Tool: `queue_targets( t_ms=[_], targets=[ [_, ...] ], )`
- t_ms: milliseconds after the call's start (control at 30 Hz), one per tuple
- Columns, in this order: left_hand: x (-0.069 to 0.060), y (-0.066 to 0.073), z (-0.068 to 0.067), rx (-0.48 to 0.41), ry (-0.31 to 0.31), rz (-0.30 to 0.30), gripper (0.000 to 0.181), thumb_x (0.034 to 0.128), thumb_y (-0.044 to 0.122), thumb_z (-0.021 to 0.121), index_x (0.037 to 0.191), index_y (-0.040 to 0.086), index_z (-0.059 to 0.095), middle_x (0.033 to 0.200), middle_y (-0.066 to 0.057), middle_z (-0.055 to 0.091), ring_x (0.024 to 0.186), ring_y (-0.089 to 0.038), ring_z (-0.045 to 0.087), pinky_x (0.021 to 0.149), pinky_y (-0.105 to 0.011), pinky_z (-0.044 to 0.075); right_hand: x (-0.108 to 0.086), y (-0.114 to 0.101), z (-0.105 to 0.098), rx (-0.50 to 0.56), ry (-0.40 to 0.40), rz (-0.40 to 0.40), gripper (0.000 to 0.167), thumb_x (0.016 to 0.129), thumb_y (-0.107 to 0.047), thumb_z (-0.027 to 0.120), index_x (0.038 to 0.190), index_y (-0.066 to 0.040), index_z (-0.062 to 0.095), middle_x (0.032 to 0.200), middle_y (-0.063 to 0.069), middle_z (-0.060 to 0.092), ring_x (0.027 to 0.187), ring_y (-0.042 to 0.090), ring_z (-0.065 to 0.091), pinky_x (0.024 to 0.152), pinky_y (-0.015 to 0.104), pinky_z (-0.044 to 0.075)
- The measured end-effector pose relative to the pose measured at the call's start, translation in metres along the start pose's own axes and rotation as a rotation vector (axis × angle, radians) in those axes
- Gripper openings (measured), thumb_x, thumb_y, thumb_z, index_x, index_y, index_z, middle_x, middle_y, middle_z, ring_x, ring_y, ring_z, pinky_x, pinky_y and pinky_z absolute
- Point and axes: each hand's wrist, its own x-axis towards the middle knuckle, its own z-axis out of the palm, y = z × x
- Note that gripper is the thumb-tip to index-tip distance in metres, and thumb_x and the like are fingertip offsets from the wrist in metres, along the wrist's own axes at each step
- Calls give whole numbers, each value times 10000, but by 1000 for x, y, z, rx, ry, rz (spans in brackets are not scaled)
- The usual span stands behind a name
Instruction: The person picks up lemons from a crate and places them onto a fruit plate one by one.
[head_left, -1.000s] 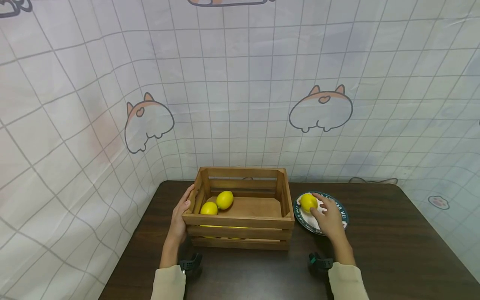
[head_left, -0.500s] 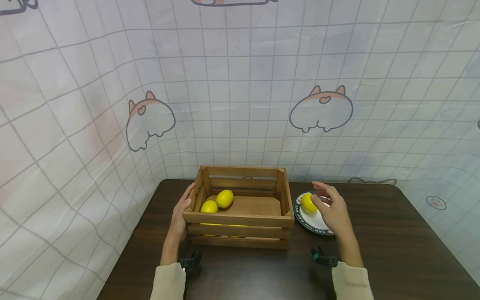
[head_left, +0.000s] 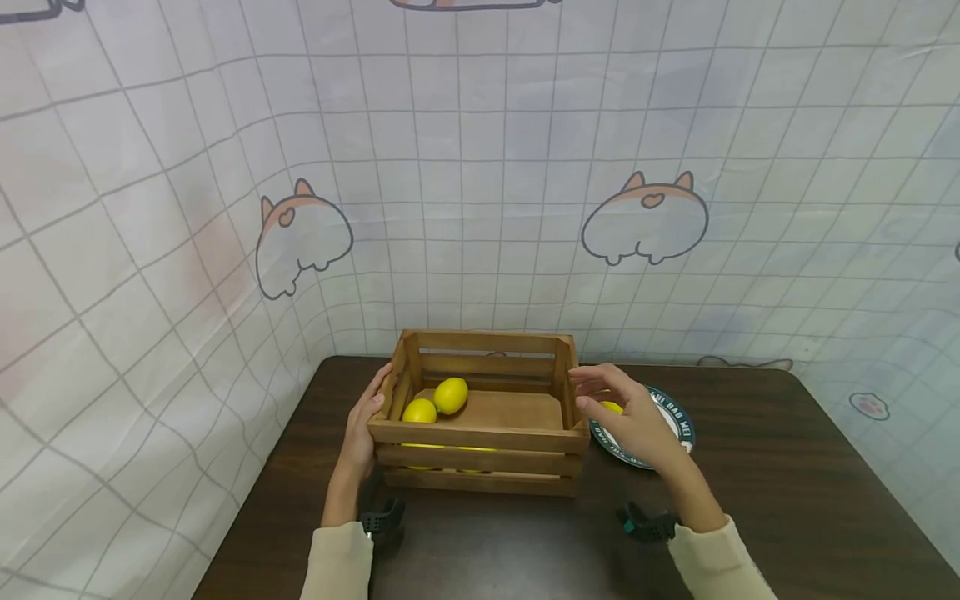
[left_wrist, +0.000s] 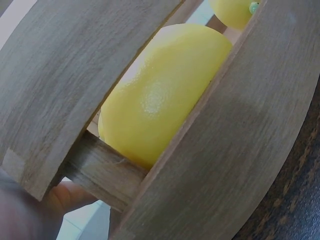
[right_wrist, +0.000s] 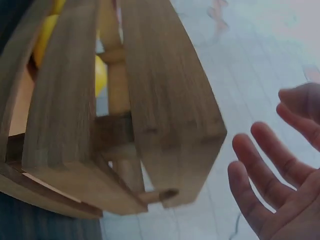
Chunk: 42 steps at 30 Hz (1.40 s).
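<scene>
In the head view, a slatted wooden crate (head_left: 480, 437) holds yellow lemons; two (head_left: 451, 396) (head_left: 420, 411) show above its front edge, others through the slats. My left hand (head_left: 358, 429) grips the crate's left end. The left wrist view shows a lemon (left_wrist: 160, 95) between slats (left_wrist: 235, 120), part of my left hand (left_wrist: 45, 210) at the corner. Bent but apart, the fingers of my right hand (head_left: 633, 417) hold nothing, near the crate's right rim. Behind them a lemon (head_left: 612, 407) lies on a green-rimmed plate (head_left: 678, 414), mostly hidden. My right hand (right_wrist: 280, 185) is beside the crate (right_wrist: 170, 95).
A dark brown table (head_left: 780, 467) lies under everything. Behind and left of it hangs a pale gridded cloth (head_left: 480, 208) with animal drawings. A dark device sits at each wrist (head_left: 382, 518) (head_left: 647, 523).
My right hand first moved right, off the lemon on the plate, then left toward the crate's right rim, covering most of that lemon from view. My left hand has stayed on the crate.
</scene>
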Motion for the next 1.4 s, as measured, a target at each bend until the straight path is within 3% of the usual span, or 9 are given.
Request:
queue_targets(
  t_ms=[267,433,700,833,1067,1400],
  targets=[
    [2,-1,-1,0,5,-3,531,1077,288,344,1607,252,348,1697,-18,263,1561,-279,206,1232,-654,141,27,-25,2,-53,-241,-205,326,991,-104,655,1310,-171,644,1161,-18,676,960,122,648,792,290,551],
    [2,0,-2,4,8,1,532,1077,281,342,1608,239,348,1697,-20,264,1561,-272,205,1240,-637,138,50,-44,5,-72,-408,-239,314,992,-118,658,1303,-165,649,1137,-24,678,941,108,643,757,303,554],
    [2,0,-2,6,8,1,530,1079,281,341,1607,239,351,1700,-17,258,1566,-273,193,1238,-646,130,87,-64,22,-180,-637,-271,293,1004,-160,640,1295,-184,663,1168,-46,675,942,89,612,828,285,553],
    [2,-1,-1,3,14,-6,528,1078,282,345,1605,246,354,1699,-15,259,1560,-280,203,1234,-649,143,103,-68,32,-226,-712,-282,275,1012,-196,630,1285,-184,662,1097,-70,661,909,79,599,813,277,546],
    [2,-2,0,14,21,-11,526,1079,296,347,1604,256,357,1699,-4,258,1569,-279,188,1239,-645,128,122,-69,44,-278,-794,-255,284,1009,-173,629,1292,-168,662,1167,-33,676,1053,104,637,943,330,554],
    [2,0,1,10,23,-15,527,1077,276,349,1604,250,358,1699,-13,260,1567,-288,193,1236,-651,133,139,-57,61,-439,-900,-189,271,994,-191,651,1261,-224,685,1157,-55,678,1038,95,636,925,300,534]
  ],
)
